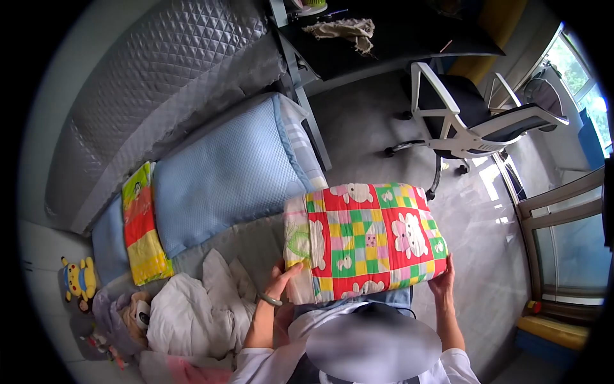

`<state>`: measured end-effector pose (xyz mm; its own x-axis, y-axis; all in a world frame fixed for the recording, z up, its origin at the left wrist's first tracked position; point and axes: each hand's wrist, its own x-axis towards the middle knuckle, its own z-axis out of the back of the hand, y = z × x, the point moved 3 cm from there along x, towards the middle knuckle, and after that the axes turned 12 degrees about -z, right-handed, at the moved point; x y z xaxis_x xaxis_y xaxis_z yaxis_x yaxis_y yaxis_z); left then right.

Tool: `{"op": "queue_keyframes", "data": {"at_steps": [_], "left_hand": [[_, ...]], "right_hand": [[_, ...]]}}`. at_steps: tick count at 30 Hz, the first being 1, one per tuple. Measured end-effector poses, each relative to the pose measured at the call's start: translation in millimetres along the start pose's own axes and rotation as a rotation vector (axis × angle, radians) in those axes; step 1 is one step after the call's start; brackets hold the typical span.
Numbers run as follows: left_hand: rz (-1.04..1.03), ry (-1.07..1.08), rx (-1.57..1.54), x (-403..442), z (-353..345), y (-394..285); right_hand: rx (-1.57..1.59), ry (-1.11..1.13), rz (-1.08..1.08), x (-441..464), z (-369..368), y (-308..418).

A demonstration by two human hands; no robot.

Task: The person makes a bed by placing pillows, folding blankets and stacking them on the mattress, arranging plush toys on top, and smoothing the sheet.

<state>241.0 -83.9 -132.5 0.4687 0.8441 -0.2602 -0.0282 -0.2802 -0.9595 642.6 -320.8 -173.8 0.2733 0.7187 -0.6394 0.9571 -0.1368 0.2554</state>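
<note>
A folded quilt point(368, 240) with a colourful checked pattern and white cartoon bears is held up in front of my body. My left hand point(283, 280) grips its left edge, with the thumb on top and the other fingers hidden beneath. At the right front corner, my right hand point(442, 276) closes on the quilt, its fingers partly out of sight under the cloth. A bracelet circles my left wrist. Just beyond the quilt's left side lies the bed with a blue pillow point(224, 176) on it.
A folded red, yellow and green cloth point(142, 224) lies beside the pillow. Crumpled white bedding point(188, 313) and a yellow plush toy point(79, 279) are at left. A white-framed office chair point(460, 118) stands on the grey floor by a black desk point(409, 32).
</note>
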Motion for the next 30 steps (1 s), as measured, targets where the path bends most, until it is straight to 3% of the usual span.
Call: {"op": "queue_keyframes", "data": {"at_steps": [2,4,5,10,14,17,23,30], "left_hand": [[0.052,0.028,-0.006,6,2,-2],[0.332,0.031,-0.558,15,-6,-4],[0.314,0.058,-0.621,24,-9,-2],[0.341,0.15,-0.522,46,-20,-8],[-0.023,0.09,-0.229,36,-14,-22],[-0.285,0.071,-0.216,22,-11,-49],[-0.351,-0.253,-0.305,-23,56,-77],[-0.472,-0.706,-0.319,-81,151,-87]], "right_hand": [[0.0,0.1,0.015,-1,2,-11],[0.057,0.16,0.015,-14,-21,-33],[0.002,0.167,0.005,-11,-16,-39],[-0.022,0.08,0.02,-8,-32,-34],[-0.17,0.069,0.095,-11,-81,-21],[-0.235,0.08,0.106,-4,-123,-19],[-0.333,0.231,-0.022,40,-213,-58],[-0.621,0.409,-0.31,103,-366,-187]]}}
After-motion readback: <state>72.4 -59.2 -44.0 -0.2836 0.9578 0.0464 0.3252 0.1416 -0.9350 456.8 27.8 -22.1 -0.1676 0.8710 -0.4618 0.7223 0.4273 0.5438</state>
